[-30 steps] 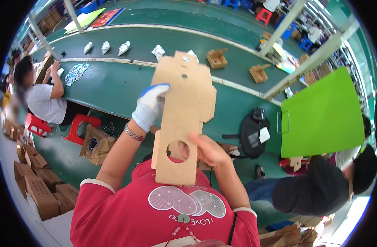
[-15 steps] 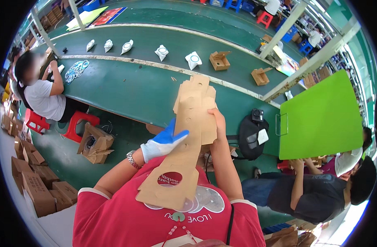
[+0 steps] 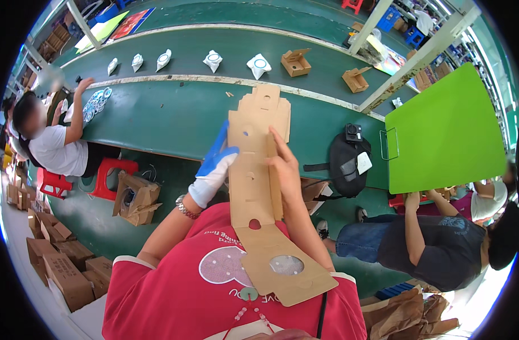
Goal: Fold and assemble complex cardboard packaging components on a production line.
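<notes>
An unfolded brown cardboard box (image 3: 249,187) stretches from over the green table back toward my chest. Its near flap has a round cut-out and angles to the right. My left hand (image 3: 213,170), in a blue and white glove, grips the left edge, its thumb on the front face and its fingers partly hidden along the side. On the opposite edge, my bare right hand (image 3: 284,170) presses a narrow side panel that stands folded up. Its fingers bend over that panel.
On the far strip lie several white pouches (image 3: 259,66) and two small open boxes (image 3: 296,63). A black backpack (image 3: 348,167) sits right on the table, near a green board (image 3: 446,133). One person (image 3: 55,136) sits left; another (image 3: 424,249) stands right.
The cardboard has turned more upright, and its near flap has swung right. The right side panel is now folded up. My right hand has shifted from the face to that panel.
</notes>
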A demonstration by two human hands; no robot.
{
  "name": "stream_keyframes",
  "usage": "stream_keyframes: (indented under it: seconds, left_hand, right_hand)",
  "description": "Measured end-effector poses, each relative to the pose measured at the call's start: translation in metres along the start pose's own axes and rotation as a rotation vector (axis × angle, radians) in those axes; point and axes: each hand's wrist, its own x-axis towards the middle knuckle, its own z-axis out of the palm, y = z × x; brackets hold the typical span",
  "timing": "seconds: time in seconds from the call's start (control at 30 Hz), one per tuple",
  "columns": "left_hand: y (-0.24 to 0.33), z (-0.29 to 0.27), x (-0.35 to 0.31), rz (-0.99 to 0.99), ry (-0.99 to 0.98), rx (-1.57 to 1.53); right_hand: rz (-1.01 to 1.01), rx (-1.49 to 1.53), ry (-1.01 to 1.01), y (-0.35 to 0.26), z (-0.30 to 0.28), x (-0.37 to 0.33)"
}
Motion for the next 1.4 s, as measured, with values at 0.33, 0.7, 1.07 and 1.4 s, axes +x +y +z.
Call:
stream_keyframes:
  seconds: [0.33, 0.7, 1.07, 1.4]
  left_hand:
    - [0.011, 0.028, -0.019, -0.117, 0.000, 0.108]
    - [0.003, 0.059, -0.004, 0.233, 0.321, 0.111]
    - [-0.027, 0.000, 0.001, -0.084, 0.070, 0.433]
    - [-0.005, -0.057, 0.000, -0.130, -0.601, 0.784]
  right_hand:
    - [-0.044, 0.240, 0.009, 0.012, -0.033, -0.020]
    - [-0.082, -0.032, 0.177, 0.027, -0.013, -0.016]
    - [0.069, 0.318, 0.225, 0.022, 0.019, -0.015]
    - [0.122, -0.314, -0.457, 0.062, -0.059, -0.020]
